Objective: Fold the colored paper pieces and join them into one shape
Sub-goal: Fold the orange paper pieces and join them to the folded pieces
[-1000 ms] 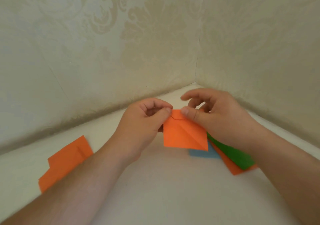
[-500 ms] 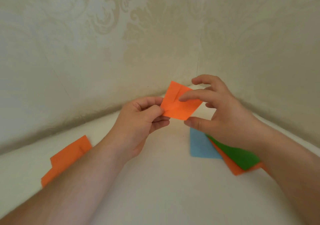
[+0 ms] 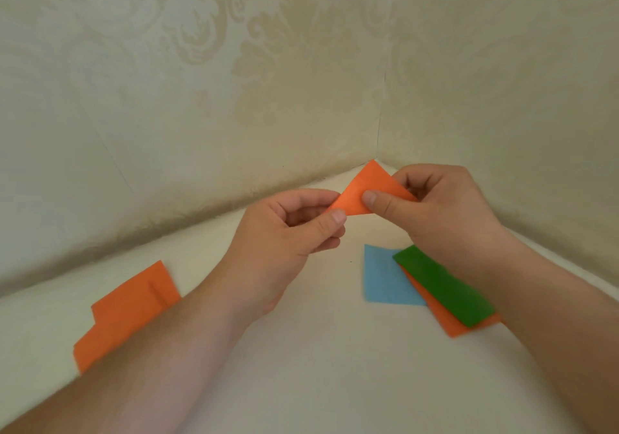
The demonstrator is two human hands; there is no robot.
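Observation:
A small folded orange paper piece (image 3: 363,186) hangs in the air near the room's corner, held between both hands. My left hand (image 3: 288,239) pinches its lower left corner between thumb and forefinger. My right hand (image 3: 438,212) pinches its right side, thumb on the front face and fingers behind. On the white surface (image 3: 318,350) below lie a blue paper square (image 3: 382,276), a green folded strip (image 3: 442,286) and an orange piece (image 3: 449,319) under the green one. Two more orange folded pieces (image 3: 127,309) lie overlapped at the left.
Two patterned cream walls (image 3: 234,82) meet in a corner just behind the held paper and bound the white surface at the back and right. My forearms reach in from the bottom left and bottom right.
The orange piece was lifted off the surface, turned and now shows as a flatter triangular shape. My right thumb has come onto its front face. The blue square is uncovered.

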